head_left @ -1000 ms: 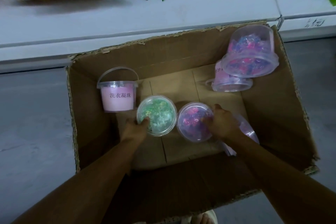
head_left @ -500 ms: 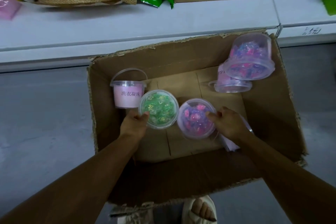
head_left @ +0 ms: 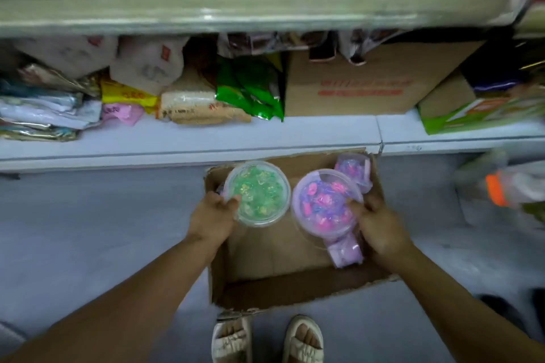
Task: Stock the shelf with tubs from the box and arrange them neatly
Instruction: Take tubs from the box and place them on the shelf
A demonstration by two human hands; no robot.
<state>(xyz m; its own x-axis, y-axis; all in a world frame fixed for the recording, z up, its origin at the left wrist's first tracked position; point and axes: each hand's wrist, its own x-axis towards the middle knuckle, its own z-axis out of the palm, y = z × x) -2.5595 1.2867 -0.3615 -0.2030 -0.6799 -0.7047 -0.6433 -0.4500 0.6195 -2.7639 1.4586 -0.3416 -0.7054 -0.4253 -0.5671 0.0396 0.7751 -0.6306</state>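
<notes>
Shelf (head_left: 188,138) w/ bags at top; cardboard box (head_left: 283,289) on floor below it. Left hand (head_left: 213,216) grips green tub (head_left: 257,193), right hand (head_left: 379,222) grips pink-purple tub (head_left: 324,205), both held above the box. Another tub (head_left: 354,166) lies in box's far right corner.

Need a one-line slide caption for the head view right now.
Left hand holds a green-bead tub, right hand a pink-and-purple tub, above the open cardboard box.
</notes>
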